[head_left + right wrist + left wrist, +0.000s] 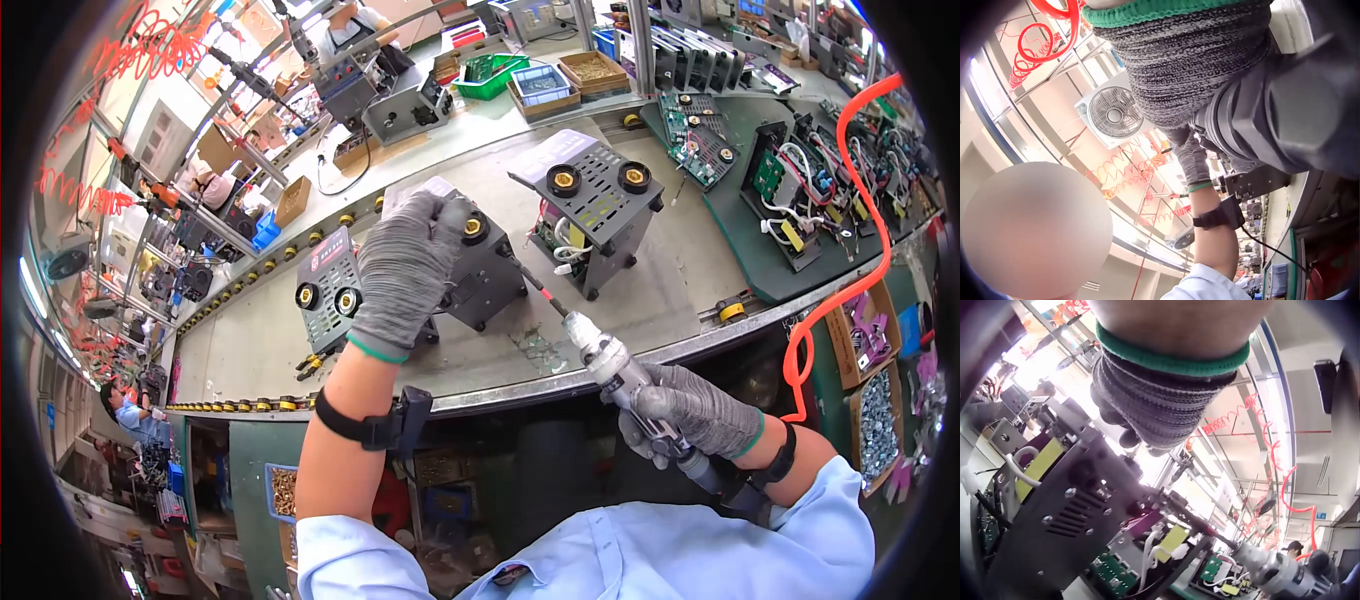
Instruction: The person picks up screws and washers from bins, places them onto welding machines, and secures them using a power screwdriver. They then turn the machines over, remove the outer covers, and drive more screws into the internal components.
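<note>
Screwdriver (604, 354) lies within the right grip (703, 410) — bit (541, 290) projecting beyond it.

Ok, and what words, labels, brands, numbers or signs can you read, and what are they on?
Nothing reads clearly.
Purple label on the left unit: marks too small to read.
Pale label on the right unit: too washed out to read.
Small blue panel, left wrist view: too small to read.

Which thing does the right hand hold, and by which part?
The right hand grips the grey, cylindrical power screwdriver around its body, behind its silver front.
</note>
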Motion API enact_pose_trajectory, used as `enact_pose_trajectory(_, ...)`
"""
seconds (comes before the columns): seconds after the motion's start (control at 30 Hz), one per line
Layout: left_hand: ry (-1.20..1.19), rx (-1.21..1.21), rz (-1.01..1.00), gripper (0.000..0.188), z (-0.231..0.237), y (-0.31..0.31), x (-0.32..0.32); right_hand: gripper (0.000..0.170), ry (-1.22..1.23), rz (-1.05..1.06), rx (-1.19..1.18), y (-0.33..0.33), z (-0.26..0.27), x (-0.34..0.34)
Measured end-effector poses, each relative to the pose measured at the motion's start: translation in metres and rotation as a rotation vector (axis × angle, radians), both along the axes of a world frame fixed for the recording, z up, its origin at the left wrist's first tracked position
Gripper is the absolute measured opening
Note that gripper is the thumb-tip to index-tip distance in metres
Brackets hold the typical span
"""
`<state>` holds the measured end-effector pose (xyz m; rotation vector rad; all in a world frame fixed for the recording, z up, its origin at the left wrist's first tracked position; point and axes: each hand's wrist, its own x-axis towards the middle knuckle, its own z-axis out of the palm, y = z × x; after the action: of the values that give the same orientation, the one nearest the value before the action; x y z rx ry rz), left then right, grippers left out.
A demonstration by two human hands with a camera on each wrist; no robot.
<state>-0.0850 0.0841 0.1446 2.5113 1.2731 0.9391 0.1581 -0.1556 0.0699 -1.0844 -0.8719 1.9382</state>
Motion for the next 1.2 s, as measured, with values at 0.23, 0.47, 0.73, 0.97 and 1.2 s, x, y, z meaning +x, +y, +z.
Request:
enact_pose_trajectory(0.23, 0.193, 0.296, 0.078, 0.029, -0.024, 0.022, 0.016, 0.053, -0.024, -0.02, 0.028, 0.018, -0.01, -0.003)
enact_pose_trajectory(0.47, 0.163, 0.365, 0.034, 0.026, -0.025, 0.025, 0.016, 0.051, -0.041, -0.023, -0.007, 0.025, -0.005, -0.006)
enact_pose_trajectory(0.73, 0.15, 0.356, 0.044, 0.029, -0.027, 0.024, 0.013, 0.061, 0.371, -0.05, -0.194, 0.022, -0.002, -0.003)
enact_pose_trajectory(0.97, 0.125, 0.382, 0.038, 0.029, -0.034, 0.033, 0.012, 0.055, 0.42, -0.049, -0.194, 0.023, -0.001, -0.004)
enact_pose_trajectory(1.2, 0.119, 0.284, 0.058, 0.031, -0.031, 0.031, 0.012, 0.061, 0.402, -0.034, -0.169, 0.027, -0.008, -0.003)
